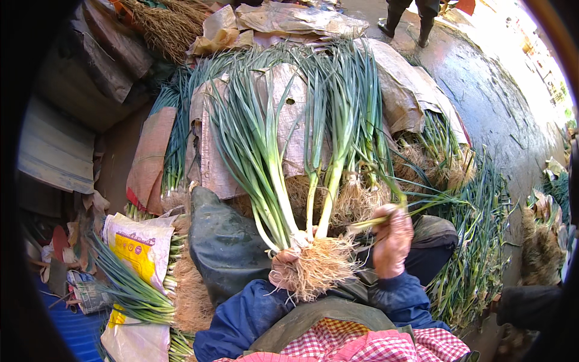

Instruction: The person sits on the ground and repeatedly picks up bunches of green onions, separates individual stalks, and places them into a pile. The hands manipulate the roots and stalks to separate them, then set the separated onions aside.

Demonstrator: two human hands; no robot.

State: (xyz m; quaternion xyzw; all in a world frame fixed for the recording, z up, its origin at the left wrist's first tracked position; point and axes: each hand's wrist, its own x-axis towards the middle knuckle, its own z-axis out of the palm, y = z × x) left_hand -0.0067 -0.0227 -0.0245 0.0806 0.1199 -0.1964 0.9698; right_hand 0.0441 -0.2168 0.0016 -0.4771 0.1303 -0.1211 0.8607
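In my left hand (281,267) is a bunch of spring onions (279,194), gripped at its root end. Its pale roots (319,271) spread over my lap and hide part of that hand. The white stems and long green leaves fan out away from me. My right hand (392,244), just right of the roots, is closed around a few thin yellow-green leaf strips (368,222), which trail off to the right. Beyond the bunch, more spring onions (350,190) lie with their roots towards me.
Woven sacks (285,117) partly cover the piled onions ahead. Rooted bundles (192,285) and a printed sack (135,253) lie at left. Loose green leaves (475,244) heap up at right. A person's boots (425,27) stand on wet ground (488,95); a dark sleeve (527,305) shows at right.
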